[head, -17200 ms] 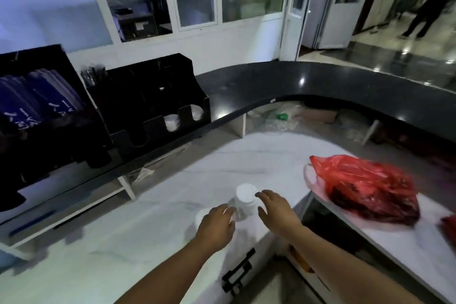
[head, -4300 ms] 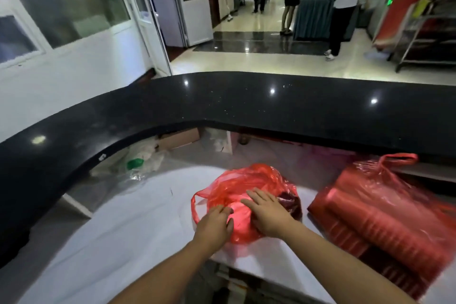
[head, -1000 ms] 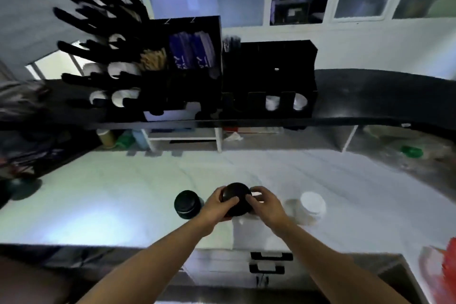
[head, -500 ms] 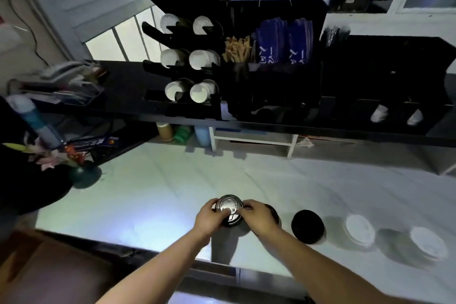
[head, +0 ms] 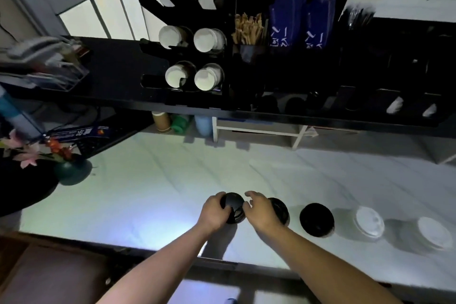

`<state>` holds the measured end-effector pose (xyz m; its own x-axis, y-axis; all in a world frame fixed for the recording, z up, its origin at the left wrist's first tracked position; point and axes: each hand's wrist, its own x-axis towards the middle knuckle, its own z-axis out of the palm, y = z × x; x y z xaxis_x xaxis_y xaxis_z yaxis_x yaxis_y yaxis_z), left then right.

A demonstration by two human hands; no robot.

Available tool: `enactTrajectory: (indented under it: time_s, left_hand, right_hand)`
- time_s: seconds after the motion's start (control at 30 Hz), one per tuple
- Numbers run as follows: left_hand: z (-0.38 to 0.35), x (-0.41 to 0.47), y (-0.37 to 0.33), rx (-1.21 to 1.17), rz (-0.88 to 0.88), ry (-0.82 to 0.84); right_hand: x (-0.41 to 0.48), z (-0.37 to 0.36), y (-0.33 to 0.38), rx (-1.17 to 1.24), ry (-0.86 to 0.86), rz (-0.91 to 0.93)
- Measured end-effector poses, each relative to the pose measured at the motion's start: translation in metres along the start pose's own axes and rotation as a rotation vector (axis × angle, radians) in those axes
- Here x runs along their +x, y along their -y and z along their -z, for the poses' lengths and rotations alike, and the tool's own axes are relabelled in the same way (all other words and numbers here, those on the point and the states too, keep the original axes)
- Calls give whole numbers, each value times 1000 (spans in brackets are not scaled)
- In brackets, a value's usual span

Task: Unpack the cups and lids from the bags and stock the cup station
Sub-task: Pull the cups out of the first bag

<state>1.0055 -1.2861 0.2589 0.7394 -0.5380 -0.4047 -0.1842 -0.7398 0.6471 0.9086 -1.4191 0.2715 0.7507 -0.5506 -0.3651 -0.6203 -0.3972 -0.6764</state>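
Fingers [head: 220,202] of left hand [head: 213,213] curl round a short stack of black round plastic lids [head: 234,205], gripping its left side; stack sits near the front edge of the white marble counter [head: 148,180], about mid-width. Right hand [head: 260,213] just right of it, fingers [head: 250,194] loosely bent and spread, holding nothing; cannot tell if the thumb touches the stack. Second black lid pile [head: 281,207] partly hidden behind right hand. Further right along the same edge: third black lid pile [head: 316,219], then two white round lid piles [head: 369,221] [head: 434,231], all apart. Dark green vase with pink flowers [head: 71,170] at the counter's left edge. Behind, on the raised black shelf [head: 111,69], black cup rack [head: 229,39] with white paper cups [head: 209,39] lying in slots, wooden stir sticks [head: 248,29], blue packets [head: 299,24].
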Motion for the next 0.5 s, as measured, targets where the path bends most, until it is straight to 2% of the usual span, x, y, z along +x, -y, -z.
enactTrajectory:
  time_s: [0.1,0.23,0.33,0.5]
  left_hand:
    - [-4,3,-17,108,-62,-37]
    - [-19,1,-69,260,-242,-55]
    - [-48,-1,-119,438,-403,-41]
    - [-135,-25,-219,575,-656,11]
  right_hand:
    - [-2,27,-9,-159,-61,102]
    - [-14,78,-36,-381,-186,220]
    - [-32,124,-73,-516,-247,202]
    - [-92,209,-165,-554,-405,88]
